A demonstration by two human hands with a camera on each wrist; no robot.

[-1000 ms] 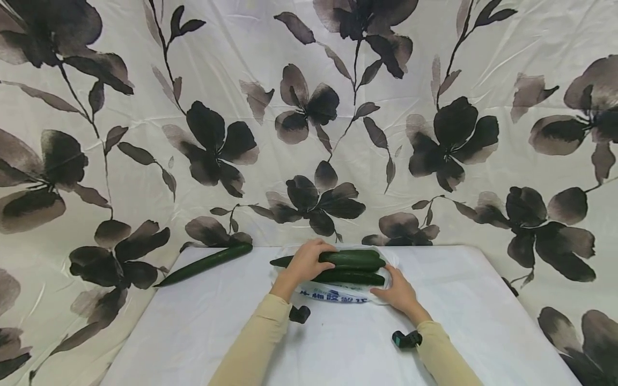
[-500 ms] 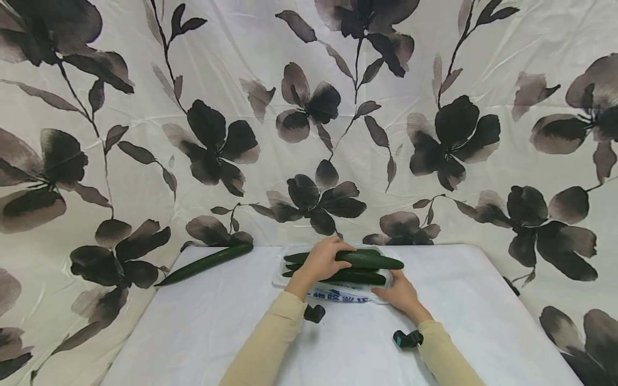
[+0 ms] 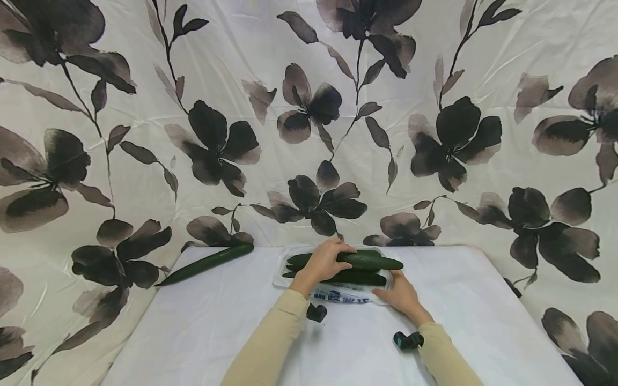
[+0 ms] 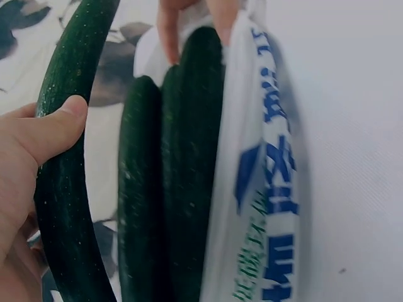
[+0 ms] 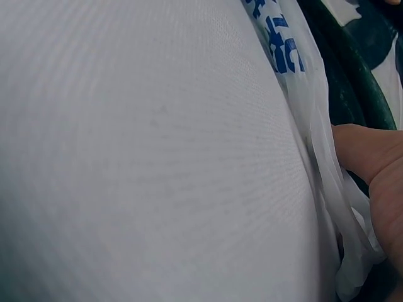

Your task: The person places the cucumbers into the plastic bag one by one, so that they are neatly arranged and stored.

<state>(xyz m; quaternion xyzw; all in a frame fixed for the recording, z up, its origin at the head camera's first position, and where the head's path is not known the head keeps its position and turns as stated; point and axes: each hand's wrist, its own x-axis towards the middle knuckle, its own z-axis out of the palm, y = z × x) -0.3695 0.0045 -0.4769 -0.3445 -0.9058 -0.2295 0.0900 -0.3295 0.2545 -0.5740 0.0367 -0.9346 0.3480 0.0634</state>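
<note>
My left hand (image 3: 324,261) grips a dark green cucumber (image 4: 66,189) from above, fingers and thumb round its middle. In the head view this cucumber lies across several more cucumbers (image 3: 357,277); the left wrist view has a gap between them. Those others lie side by side in a white plastic bag (image 3: 340,296) with blue and green print along its near side. At the bag's right end my right hand (image 3: 401,292) holds the plastic, its thumb (image 5: 359,148) against the inside of the bag's edge. Part of that hand's fingers is hidden behind the bag and cucumbers.
Another cucumber (image 3: 207,264) lies slanted at the table's back left corner, apart from the bag. A white cloth covers the table (image 3: 347,348). Right behind its back edge hangs a floral curtain (image 3: 309,134).
My left hand has shifted right with its cucumber, whose right end now sticks out past the others. Over the last half second it hardly moves. My right hand stays at the bag's end.
</note>
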